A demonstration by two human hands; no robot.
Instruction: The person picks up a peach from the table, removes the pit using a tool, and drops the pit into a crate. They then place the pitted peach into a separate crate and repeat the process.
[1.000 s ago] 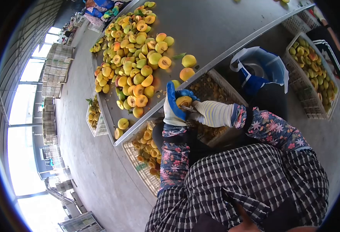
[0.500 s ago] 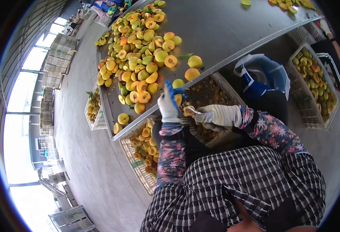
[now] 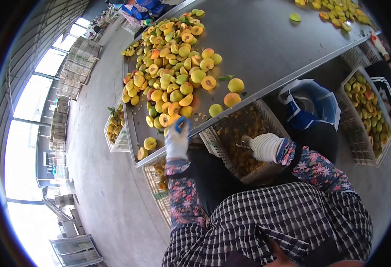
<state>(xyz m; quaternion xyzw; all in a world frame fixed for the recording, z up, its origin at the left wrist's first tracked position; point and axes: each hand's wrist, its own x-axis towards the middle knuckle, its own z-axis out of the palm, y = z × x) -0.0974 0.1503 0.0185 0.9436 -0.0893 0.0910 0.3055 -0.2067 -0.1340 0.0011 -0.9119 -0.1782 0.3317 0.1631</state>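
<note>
My left hand (image 3: 177, 139), in a white glove with blue fingertips, is at the table's near edge, fingers bent beside the halved peaches (image 3: 174, 109). Its fingers are blurred, and I cannot tell whether they grip a fruit. My right hand (image 3: 264, 147), in a striped pale glove, is closed round a small metal tool with a curved tip (image 3: 241, 144). That hand is over a plastic crate (image 3: 270, 116) with brownish pits and scraps in it. Under my left forearm, partly hidden, stands a crate of peach halves (image 3: 153, 178).
The metal table (image 3: 253, 40) bears the large fruit pile and loose peaches (image 3: 232, 99) along its edge. A blue-lined bucket (image 3: 313, 104) and a crate of fruit (image 3: 368, 113) stand at the right. Another person's gloved hand (image 3: 378, 43) shows at the far right.
My left hand has moved left from above the scrap crate to the pile's near edge. The right hand has moved slightly lower, and the pale piece at its tool no longer shows. The view has shifted.
</note>
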